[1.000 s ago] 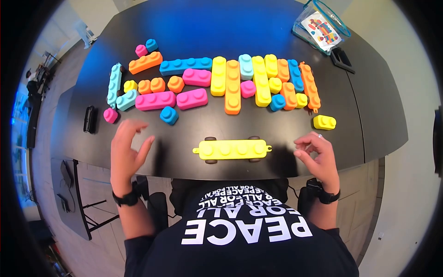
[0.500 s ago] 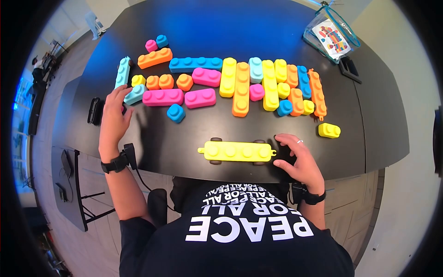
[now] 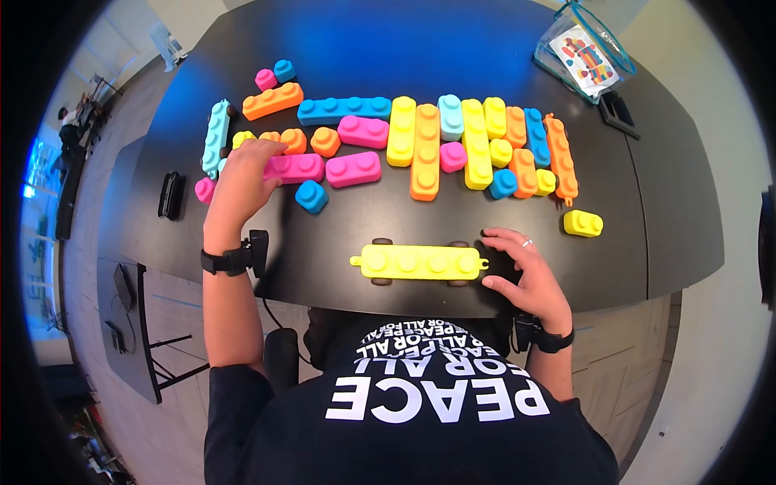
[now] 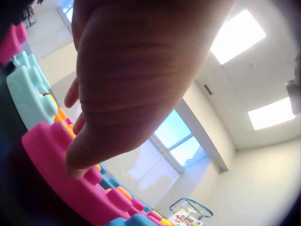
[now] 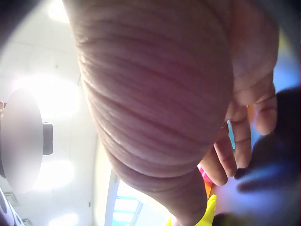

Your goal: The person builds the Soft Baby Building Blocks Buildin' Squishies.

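My left hand [image 3: 246, 182] hovers over or rests on the left end of a long pink brick [image 3: 299, 168], fingers extended toward small orange bricks [image 3: 293, 141]. In the left wrist view, its thumb lies against or just in front of the pink brick [image 4: 61, 174]; contact is unclear. A yellow four-stud base [image 3: 420, 263] with dark wheels lies near the table's front edge. Beside its right hook, my right hand [image 3: 529, 275] is spread, thumb and fingers apart with nothing between them. Part of the yellow piece [image 5: 208, 214] shows beyond that hand in the right wrist view.
Blue [image 3: 343, 110], orange [image 3: 424, 153] and yellow [image 3: 477, 149] bricks lie across the middle of the black table. A yellow brick [image 3: 584, 223] sits at the right, a black case [image 3: 170, 196] at the left. A clear bag [image 3: 586, 61] and a black tray [image 3: 618, 115] stand back right.
My left hand first went left toward the light-blue and pink bricks, then back right over the long pink brick. My right hand moved left, beside the wheeled yellow base, and opened wider.
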`<state>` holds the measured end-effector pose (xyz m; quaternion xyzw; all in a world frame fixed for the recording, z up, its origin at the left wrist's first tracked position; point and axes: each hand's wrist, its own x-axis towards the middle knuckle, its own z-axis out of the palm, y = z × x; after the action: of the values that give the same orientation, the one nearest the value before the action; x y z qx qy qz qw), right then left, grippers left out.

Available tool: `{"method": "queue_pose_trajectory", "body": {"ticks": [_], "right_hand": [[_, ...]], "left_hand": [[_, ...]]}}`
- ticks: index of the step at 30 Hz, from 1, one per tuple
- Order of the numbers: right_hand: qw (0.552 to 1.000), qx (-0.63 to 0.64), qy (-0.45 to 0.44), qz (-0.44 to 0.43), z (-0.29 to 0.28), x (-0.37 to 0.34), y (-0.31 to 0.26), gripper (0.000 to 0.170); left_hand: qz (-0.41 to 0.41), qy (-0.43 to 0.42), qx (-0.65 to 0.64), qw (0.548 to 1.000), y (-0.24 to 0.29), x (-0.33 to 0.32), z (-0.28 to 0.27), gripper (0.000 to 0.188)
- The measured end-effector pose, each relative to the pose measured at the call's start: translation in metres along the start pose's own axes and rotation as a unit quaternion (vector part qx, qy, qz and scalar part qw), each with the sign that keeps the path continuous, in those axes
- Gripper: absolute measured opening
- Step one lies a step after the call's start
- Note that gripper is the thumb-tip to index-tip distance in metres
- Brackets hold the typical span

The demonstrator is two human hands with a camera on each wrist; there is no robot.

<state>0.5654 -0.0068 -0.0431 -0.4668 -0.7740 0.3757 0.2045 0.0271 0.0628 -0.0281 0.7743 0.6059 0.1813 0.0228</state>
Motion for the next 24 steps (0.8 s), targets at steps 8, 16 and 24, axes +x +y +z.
{"method": "queue_pose_trajectory", "body": {"ticks": [8, 16, 24], "right_hand": [[0.997, 0.036, 0.065, 0.003, 0.003, -0.006, 0.011, 0.066], [0.962, 0.151, 0.134, -0.185, 0.014, 0.006, -0.049, 0.074], [0.973, 0.083, 0.1, -0.19, 0.025, 0.014, -0.028, 0.057]], "left_hand": [[0.041, 0.1, -0.042, 0.993, 0.031, -0.004, -0.024, 0.061], [0.191, -0.012, -0.277, 0.942, 0.193, -0.041, -0.004, 0.06], [0.153, 0.0, -0.325, 0.933, 0.19, -0.054, 0.037, 0.07]]}}
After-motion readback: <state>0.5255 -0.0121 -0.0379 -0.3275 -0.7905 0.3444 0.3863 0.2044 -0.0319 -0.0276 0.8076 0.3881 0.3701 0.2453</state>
